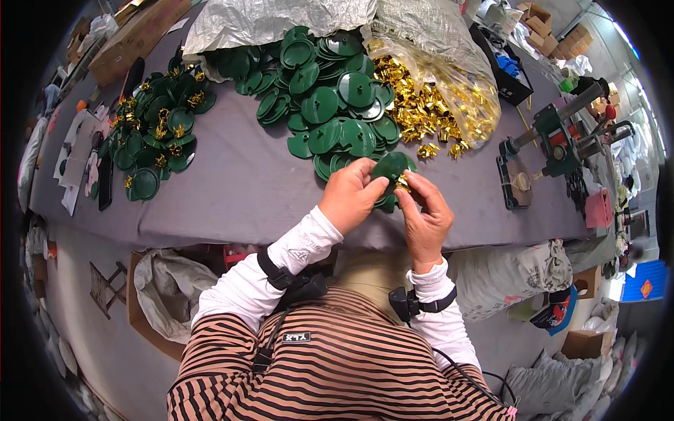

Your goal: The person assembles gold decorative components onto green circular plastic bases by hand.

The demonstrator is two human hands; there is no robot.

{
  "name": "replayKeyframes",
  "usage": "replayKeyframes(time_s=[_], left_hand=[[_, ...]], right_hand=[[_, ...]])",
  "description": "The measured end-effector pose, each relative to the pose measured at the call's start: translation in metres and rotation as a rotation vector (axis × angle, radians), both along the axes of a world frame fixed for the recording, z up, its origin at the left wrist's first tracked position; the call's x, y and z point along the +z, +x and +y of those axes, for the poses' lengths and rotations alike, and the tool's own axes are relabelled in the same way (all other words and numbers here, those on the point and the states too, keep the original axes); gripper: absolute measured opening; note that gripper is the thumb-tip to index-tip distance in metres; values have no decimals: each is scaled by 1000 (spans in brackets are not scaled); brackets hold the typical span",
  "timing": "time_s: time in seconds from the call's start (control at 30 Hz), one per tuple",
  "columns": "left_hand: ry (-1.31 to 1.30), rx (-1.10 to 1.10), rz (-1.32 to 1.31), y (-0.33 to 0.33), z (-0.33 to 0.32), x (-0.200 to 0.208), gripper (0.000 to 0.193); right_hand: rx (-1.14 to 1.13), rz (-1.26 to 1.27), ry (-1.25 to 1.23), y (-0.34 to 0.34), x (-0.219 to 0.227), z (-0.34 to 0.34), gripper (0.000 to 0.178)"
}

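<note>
My left hand [349, 195] pinches a round green plastic disc [389, 166] by its edge, near the front of the table. My right hand [426, 219] is closed with its fingertips at a small shiny gold piece [402, 182], held against the disc; whether the two are joined I cannot tell. Just beyond my hands lies a big heap of green discs [319, 105], spilling from a silvery woven sack [281, 22]. To its right, loose gold pieces [414, 105] pour out of a clear plastic bag [470, 98].
At the left lies a pile of green discs with gold pieces on them [146, 144]. A green hand press [554, 137] stands at the right, with a black box [500, 67] behind it. Below the table's front edge are an open carton with a sack [172, 288] and a white sack [512, 277].
</note>
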State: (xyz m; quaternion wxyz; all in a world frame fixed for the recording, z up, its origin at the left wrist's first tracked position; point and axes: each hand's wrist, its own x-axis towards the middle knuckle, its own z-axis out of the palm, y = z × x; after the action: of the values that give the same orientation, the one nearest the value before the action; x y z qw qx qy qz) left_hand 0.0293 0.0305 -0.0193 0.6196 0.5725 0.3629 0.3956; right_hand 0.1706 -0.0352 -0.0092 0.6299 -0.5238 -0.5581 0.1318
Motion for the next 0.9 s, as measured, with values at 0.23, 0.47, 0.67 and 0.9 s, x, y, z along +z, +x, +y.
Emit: replayKeyframes(time_s=[0.23, 0.47, 0.67, 0.9], left_hand=[[928, 188, 293, 7, -23, 12, 29], [823, 80, 338, -19, -10, -2, 27], [857, 597, 548, -135, 96, 54, 24], [1092, 746, 755, -199, 124, 75, 41]], right_hand=[[60, 447, -228, 0, -2, -6, 23], [255, 759, -494, -2, 2, 0, 21], [-242, -500, -245, 88, 1, 60, 22], [-58, -921, -262, 102, -29, 101, 25]])
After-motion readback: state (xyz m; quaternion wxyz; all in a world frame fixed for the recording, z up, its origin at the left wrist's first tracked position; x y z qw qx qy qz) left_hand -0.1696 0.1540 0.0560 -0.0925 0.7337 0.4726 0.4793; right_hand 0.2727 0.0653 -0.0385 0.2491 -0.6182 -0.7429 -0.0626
